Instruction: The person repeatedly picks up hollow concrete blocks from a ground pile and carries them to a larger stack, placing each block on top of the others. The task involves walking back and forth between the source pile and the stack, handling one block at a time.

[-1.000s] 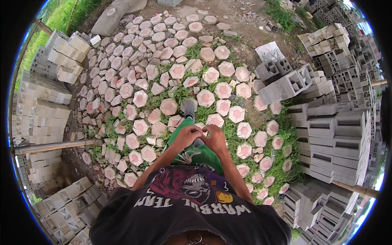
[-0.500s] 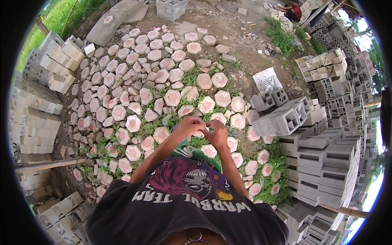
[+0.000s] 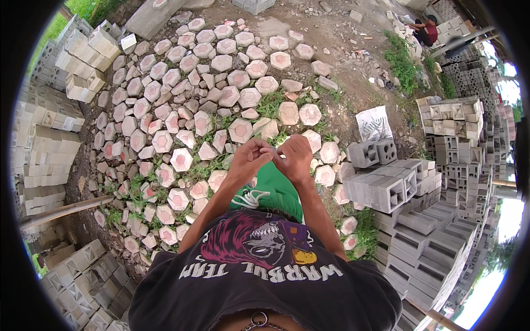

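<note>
My left hand (image 3: 252, 160) and my right hand (image 3: 295, 159) meet in front of my waist, their fingers curled in and the fingertips nearly touching. Both are closed in a pinch. Whatever they might hold is too small or too hidden to make out. Just below them are my green shorts (image 3: 276, 185) with a white drawstring (image 3: 249, 198), which hangs loose and apart from the fingers. Beneath the hands, hexagonal paving blocks (image 3: 240, 131) with reddish centres lie on grassy ground.
Hollow concrete blocks (image 3: 381, 185) are stacked close on my right, with a white patterned sheet (image 3: 374, 123) behind them. More pale blocks (image 3: 52, 160) line the left, near a bamboo pole (image 3: 69, 212). A person in a red top (image 3: 428, 32) sits far off at the right.
My hands have lifted away from my waist, still together, and more of the green shorts shows. The view has shifted, so the blocks on the right sit lower in it.
</note>
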A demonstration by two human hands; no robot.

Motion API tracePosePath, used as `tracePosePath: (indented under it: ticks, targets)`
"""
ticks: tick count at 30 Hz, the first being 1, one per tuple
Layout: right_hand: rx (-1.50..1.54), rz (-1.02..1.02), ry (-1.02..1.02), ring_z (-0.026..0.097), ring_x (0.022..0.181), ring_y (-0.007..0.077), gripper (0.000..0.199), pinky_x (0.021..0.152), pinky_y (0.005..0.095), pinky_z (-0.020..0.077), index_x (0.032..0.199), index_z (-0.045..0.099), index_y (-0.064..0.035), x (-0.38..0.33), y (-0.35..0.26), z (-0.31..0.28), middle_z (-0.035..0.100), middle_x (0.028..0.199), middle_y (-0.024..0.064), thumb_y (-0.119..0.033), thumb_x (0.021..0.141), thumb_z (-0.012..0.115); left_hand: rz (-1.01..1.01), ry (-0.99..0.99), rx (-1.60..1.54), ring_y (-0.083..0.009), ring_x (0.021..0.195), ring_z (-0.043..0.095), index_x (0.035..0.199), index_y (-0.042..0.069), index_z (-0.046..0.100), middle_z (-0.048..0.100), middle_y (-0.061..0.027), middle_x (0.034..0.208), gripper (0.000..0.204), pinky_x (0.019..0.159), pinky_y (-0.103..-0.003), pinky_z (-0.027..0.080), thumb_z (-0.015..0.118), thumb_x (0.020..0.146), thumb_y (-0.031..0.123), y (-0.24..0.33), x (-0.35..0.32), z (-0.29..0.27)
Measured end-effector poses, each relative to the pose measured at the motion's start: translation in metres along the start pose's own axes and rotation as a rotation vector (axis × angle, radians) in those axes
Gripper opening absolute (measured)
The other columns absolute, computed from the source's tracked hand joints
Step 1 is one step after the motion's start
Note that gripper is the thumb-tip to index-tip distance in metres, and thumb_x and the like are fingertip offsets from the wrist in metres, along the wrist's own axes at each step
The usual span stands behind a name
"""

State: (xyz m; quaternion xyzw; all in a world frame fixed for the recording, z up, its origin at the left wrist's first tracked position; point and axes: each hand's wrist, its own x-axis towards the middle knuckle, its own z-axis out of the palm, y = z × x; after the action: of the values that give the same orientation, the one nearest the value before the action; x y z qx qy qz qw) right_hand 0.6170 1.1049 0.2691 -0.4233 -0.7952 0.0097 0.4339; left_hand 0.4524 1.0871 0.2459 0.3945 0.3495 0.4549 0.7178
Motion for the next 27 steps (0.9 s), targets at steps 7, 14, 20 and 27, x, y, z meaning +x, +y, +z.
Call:
tracePosePath:
  ticks: [7, 14, 20, 27]
  targets:
    - [0.111, -0.096, 0.008, 0.05, 0.061, 0.0221, 0.034, 0.066, 0.0368, 0.0445, 0.057, 0.049, -0.0116, 0.072, 0.067, 0.048, 0.045, 0.06, 0.0017, -0.021, 0.061, 0.081, 0.081, 0.111, -0.015, -0.009, 0.088, 0.056, 0.102, -0.002, 0.053, 0.058, -0.005, 0.097, 0.019, 0.078, -0.024, 0.045, 0.058, 0.084, -0.002, 0.023, 0.078, -0.025]
    - [0.198, -0.154, -0.081, 0.051, 0.065, 0.0245, 0.032, 0.071, 0.0393, 0.0454, 0.059, 0.049, -0.0102, 0.149, 0.156, 0.068, 0.045, 0.061, 0.0037, -0.023, 0.063, 0.078, 0.173, 0.133, -0.003, -0.0089, 0.089, 0.055, 0.104, -0.001, 0.053, 0.057, -0.0051, 0.098, 0.02, 0.078, -0.024, 0.046, 0.061, 0.085, 0.002, 0.055, 0.177, -0.023]
    - [0.293, -0.155, -0.153, 0.052, 0.067, 0.0249, 0.03, 0.071, 0.0388, 0.0447, 0.061, 0.051, -0.0095, 0.196, 0.204, 0.075, 0.047, 0.063, 0.0042, -0.025, 0.066, 0.076, 0.08, 0.231, 0.043, -0.0078, 0.085, 0.053, 0.101, 0.0, 0.053, 0.057, -0.0044, 0.095, 0.017, 0.076, -0.023, 0.044, 0.059, 0.086, 0.002, 0.088, 0.229, -0.013]
    - [0.386, 0.126, -0.272, 0.058, 0.077, 0.0273, 0.022, 0.07, 0.038, 0.0446, 0.079, 0.059, -0.0093, 0.205, 0.231, 0.108, 0.06, 0.078, 0.0054, -0.026, 0.074, 0.072, -0.182, 0.318, 0.193, -0.0101, 0.09, 0.06, 0.102, 0.0, 0.053, 0.062, -0.0048, 0.096, 0.022, 0.081, -0.025, 0.049, 0.064, 0.087, 0.013, 0.091, 0.271, -0.04]
